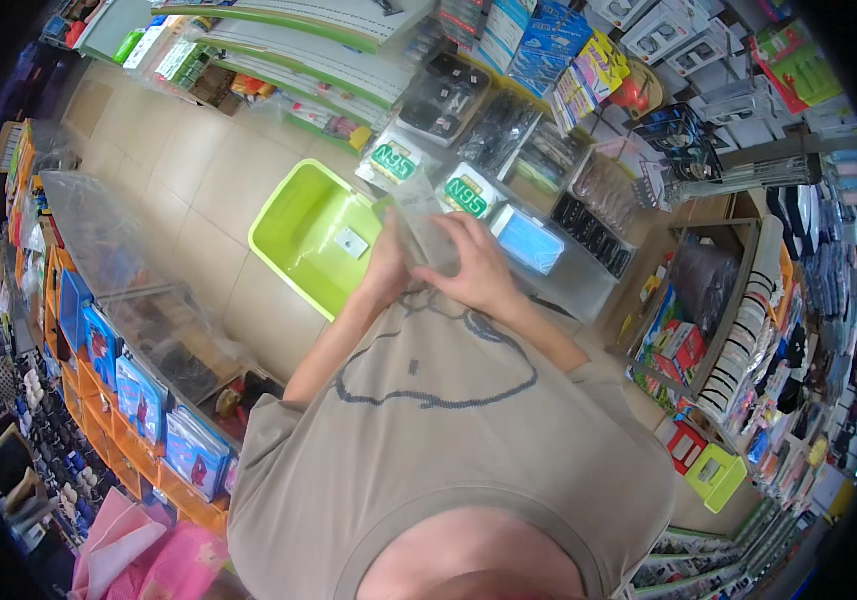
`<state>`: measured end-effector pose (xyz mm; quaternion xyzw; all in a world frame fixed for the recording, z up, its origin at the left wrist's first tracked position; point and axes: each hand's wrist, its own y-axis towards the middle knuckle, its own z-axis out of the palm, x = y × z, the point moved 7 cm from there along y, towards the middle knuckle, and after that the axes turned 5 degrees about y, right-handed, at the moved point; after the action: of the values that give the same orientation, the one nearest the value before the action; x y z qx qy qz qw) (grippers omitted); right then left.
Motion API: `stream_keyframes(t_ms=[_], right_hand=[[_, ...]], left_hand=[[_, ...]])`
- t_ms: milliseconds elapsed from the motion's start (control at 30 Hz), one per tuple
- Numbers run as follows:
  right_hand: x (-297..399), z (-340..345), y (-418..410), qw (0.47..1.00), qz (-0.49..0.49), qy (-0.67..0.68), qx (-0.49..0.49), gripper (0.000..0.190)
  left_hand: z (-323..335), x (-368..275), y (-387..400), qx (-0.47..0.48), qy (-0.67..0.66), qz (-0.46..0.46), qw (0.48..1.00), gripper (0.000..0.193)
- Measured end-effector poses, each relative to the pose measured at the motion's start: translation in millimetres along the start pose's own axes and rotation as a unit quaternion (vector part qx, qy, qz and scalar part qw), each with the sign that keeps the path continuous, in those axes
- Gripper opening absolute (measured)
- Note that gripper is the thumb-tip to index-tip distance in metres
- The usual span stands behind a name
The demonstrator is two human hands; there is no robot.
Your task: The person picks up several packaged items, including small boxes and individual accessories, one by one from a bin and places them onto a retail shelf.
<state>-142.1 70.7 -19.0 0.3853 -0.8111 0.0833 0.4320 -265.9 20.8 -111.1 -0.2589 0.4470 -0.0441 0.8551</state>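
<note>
My left hand grips the left side of a translucent plastic packet, held in front of my chest. My right hand has its thumb and fingertips on the packet's right side, fingers bent and spread. What the packet contains is too blurred to tell. Just beyond it, on the display shelf, two white packs with green printed labels lie apart, a left pack and a right pack. A pack of blue face masks sits beside my right hand. Left of my left hand is a lime-green plastic tub.
Inside the tub lies a small white item. Trays of dark bagged goods line the shelf. Green-edged shelving stands beyond the tiled floor. To the left is an orange rack; to the right, a metal-framed bin.
</note>
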Motion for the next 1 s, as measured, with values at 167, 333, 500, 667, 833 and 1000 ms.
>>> stream_keyframes(t_ms=[167,333,500,667,833,1000], right_hand=[[-45,21,-21,0.973,0.067,0.219,-0.012,0.053],[-119,37,-50,0.811,0.251,0.523,-0.083,0.040],[-224,27,-99,0.579,0.322,0.717,-0.217,0.033],[-236,-62,-108,0.655,0.282,0.598,-0.366,0.034],[-292,-110,-104,0.798,0.248,0.304,-0.457,0.032],[-364,-144,-88,0.838,0.227,0.131,-0.478,0.024]], left_hand=[[-12,9,-2,0.008,0.043,-0.002,0.999,0.066],[7,3,-9,0.044,-0.024,0.004,0.999,0.068],[12,10,8,0.054,-0.025,-0.016,0.998,0.068],[-6,22,16,0.060,-0.061,-0.027,0.996,0.066],[-12,15,17,0.049,-0.073,-0.009,0.996,0.064],[-15,9,14,0.037,-0.085,-0.004,0.996,0.064]])
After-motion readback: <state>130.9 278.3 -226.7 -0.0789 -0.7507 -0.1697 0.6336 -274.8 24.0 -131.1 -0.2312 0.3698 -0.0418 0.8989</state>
